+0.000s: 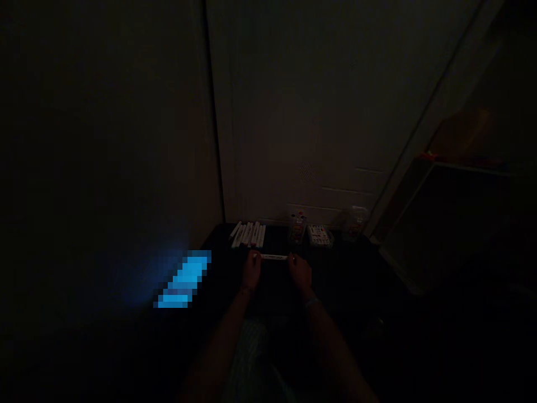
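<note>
A white marker [274, 257] with dark print along its barrel is held level above the dark tabletop. Its left end is pinched by my left hand [251, 271], and my right hand [300, 271] grips the other end. Both hands are closed. Just beyond my left hand, several white markers [249, 235] lie side by side in a loose row. Past my right hand sits a clear container [297, 228] with coloured tips showing at its top. Beside it is a clear box [319, 235] packed with white pieces. The scene is very dark, so finger details are faint.
A glowing blue, pixelated screen [184, 282] lies at the left. Another clear container [356, 224] stands at the table's back right. A pale wall [293, 112] rises behind the table, and a dark board or cabinet with a light edge [470, 167] is at the right.
</note>
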Tool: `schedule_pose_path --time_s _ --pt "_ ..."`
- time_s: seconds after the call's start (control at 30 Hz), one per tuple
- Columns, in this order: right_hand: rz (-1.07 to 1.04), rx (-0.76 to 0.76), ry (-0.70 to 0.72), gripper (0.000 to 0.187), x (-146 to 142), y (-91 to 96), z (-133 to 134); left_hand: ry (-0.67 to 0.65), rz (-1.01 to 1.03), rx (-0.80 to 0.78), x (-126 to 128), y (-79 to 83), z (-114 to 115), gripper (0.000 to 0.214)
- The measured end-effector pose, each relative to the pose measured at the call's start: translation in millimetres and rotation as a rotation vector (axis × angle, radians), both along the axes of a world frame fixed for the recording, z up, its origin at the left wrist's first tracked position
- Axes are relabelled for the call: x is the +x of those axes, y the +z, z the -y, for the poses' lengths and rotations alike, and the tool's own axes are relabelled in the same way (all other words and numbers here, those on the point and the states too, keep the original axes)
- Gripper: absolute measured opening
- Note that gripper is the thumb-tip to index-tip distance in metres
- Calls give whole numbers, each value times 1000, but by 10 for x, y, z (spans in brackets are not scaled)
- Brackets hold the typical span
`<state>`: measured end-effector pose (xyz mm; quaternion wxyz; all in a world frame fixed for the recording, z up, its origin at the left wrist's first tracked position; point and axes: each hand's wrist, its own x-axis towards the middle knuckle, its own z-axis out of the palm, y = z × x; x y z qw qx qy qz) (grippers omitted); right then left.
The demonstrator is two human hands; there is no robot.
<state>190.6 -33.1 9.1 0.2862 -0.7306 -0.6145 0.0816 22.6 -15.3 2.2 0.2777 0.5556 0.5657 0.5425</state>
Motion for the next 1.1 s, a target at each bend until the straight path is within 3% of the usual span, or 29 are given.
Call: schedule_pose_path --time_s 0.37,0.6,1.1 --pt "-41 -5 -6 52 -11 78 42 6 -42 22 -10 -65 -34 23" --pt "-127 25 71 54 28 130 93 51 57 24 -20 -107 -79 30" --pt "-178 14 35 54 30 138 78 9 4 44 -12 -18 -13 27"
